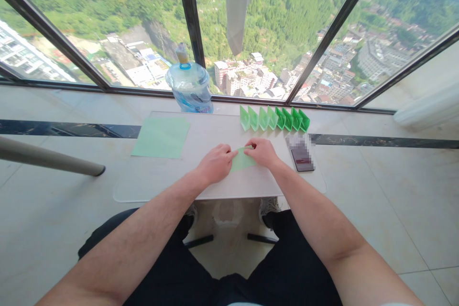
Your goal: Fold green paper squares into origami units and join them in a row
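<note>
A small piece of light green paper [243, 160] lies on the low white table between my hands. My left hand [217, 162] is closed at its left side, with a fingertip pressing on the upper left edge. At the paper's upper right, my right hand [263, 152] is closed, thumb and fingers pinched on the edge. My fingers hide parts of the paper. Behind my right hand stands a row of several folded paper pieces [263, 118], pale green on the left and darker green on the right. A larger flat light green sheet [161, 137] rests at the table's left.
A phone [303, 157], partly blurred out, lies on the right of the white table [158, 186]. Beyond the far edge stands a large clear water jug [190, 87] by the windows. A grey pole [53, 157] reaches in from the left. My legs are under the near edge.
</note>
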Tool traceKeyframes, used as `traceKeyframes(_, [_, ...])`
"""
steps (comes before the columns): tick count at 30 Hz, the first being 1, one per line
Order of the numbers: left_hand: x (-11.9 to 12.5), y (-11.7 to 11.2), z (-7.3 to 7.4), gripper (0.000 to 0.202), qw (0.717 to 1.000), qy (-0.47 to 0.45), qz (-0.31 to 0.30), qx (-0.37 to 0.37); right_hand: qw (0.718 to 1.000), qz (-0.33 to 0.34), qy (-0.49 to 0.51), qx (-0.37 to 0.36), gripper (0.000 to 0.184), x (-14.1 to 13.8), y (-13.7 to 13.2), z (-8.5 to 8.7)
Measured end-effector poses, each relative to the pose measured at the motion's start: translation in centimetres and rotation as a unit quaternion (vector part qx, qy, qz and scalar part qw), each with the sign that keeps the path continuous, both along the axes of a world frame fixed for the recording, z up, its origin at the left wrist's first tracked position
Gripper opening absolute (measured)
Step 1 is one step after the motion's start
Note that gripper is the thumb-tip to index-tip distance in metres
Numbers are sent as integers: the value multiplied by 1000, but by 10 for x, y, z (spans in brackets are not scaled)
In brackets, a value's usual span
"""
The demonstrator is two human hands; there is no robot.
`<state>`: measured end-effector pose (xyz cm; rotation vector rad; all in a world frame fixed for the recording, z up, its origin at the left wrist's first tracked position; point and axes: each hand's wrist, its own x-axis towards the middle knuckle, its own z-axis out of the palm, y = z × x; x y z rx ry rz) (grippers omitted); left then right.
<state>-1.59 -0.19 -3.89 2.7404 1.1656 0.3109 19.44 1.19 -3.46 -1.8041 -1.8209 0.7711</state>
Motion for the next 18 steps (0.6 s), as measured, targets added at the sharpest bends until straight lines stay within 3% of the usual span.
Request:
traceKeyframes(5, [2,-1,2,39,1000,1,8,-9,991,61,-36,111,18,-3,-10,-14])
traceKeyframes(10, [4,-1,3,41,1000,12,19,-15,960,137,-123,214,19,0,-22,-24])
traceKeyframes(18, [3,1,0,34,999,-14,28,-24,907,217,-195,302,23,4,-34,-23])
